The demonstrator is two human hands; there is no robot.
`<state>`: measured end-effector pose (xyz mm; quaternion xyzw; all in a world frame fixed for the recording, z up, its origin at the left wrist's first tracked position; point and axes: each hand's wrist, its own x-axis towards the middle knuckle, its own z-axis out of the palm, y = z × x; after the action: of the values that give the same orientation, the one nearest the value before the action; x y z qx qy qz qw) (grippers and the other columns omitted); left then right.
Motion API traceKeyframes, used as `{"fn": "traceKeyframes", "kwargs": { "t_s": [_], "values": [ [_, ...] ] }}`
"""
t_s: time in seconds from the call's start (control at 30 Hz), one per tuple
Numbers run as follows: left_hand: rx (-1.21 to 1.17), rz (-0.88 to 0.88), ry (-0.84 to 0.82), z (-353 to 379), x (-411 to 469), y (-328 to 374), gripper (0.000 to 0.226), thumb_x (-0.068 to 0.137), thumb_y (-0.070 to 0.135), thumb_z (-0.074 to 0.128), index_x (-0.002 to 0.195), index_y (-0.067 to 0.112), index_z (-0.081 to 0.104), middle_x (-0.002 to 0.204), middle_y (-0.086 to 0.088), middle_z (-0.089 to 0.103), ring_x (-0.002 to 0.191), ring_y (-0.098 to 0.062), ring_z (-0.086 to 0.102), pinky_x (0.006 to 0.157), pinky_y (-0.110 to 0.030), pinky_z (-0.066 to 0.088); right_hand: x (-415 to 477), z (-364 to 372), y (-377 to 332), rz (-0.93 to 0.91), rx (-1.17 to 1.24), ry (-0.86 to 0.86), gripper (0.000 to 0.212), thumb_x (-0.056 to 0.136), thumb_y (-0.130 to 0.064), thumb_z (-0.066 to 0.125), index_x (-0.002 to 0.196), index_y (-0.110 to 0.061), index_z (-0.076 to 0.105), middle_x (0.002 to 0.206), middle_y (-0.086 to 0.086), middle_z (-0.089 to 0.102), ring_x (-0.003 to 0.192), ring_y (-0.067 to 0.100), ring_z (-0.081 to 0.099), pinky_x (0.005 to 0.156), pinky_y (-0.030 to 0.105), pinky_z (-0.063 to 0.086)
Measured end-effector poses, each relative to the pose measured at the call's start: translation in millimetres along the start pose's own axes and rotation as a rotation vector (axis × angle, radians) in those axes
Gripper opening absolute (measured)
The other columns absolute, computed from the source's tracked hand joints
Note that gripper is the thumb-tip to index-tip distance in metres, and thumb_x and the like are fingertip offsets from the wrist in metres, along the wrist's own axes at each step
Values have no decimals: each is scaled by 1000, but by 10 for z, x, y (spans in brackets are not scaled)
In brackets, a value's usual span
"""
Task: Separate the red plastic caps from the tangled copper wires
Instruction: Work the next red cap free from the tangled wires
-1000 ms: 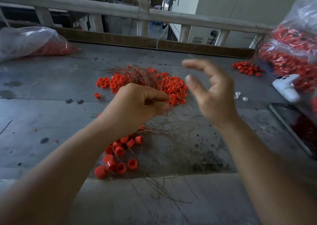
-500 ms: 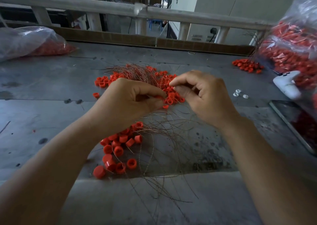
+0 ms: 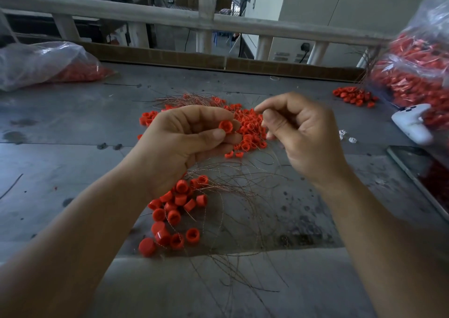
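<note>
My left hand (image 3: pixel 184 145) is raised over the grey table and pinches one red cap (image 3: pixel 225 126) between thumb and fingers; a bundle of thin copper wires (image 3: pixel 233 196) hangs down from it. Just to its right, my right hand (image 3: pixel 298 135) has forefinger and thumb closed on a fine wire near the cap. Beneath the left wrist lies a cluster of loose red caps (image 3: pixel 175 211) tangled with wire. A larger pile of caps and wires (image 3: pixel 247 128) sits behind the hands.
Clear bags of red caps lie at far left (image 3: pixel 48 62) and far right (image 3: pixel 418 75). A small heap of caps (image 3: pixel 354 95), a white controller (image 3: pixel 413 123) and a tablet (image 3: pixel 422 172) sit at the right. A railing (image 3: pixel 218 24) borders the table's far edge.
My right hand swung in from open and raised to meet the left hand, then drew back slightly right, pinching a wire. A red cap now shows at my left fingertips.
</note>
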<state>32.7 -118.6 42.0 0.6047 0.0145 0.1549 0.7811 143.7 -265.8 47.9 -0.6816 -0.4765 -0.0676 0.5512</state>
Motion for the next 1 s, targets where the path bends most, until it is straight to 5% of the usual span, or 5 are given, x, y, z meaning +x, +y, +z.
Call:
{"fn": "traceKeyframes", "kwargs": {
  "t_s": [0.13,0.27,1.0],
  "values": [
    [-24,-9,-1,-9,4,-3,23,64,0,59,81,9,71,86,-10,72,77,-18,71,63,-21,55,-15,25,-21,7,22,-4,16,87,-11,56,82,-25,59,68,-15,57,64,-1,52,61,12,41],
    [-14,-10,-8,-7,3,-13,24,63,-1,59,79,10,71,83,-10,72,76,-18,70,63,-21,55,-28,39,-58,-21,26,-30,14,84,-17,61,75,-28,59,64,-18,58,56,11,49,55,15,42],
    [-51,-29,-97,-52,25,-10,28,64,2,66,90,8,74,81,-8,73,72,-13,70,64,-19,54,-22,35,-25,-33,-120,-161,19,84,-12,62,74,-27,56,68,-17,53,60,0,49,58,12,39]
  ]
}}
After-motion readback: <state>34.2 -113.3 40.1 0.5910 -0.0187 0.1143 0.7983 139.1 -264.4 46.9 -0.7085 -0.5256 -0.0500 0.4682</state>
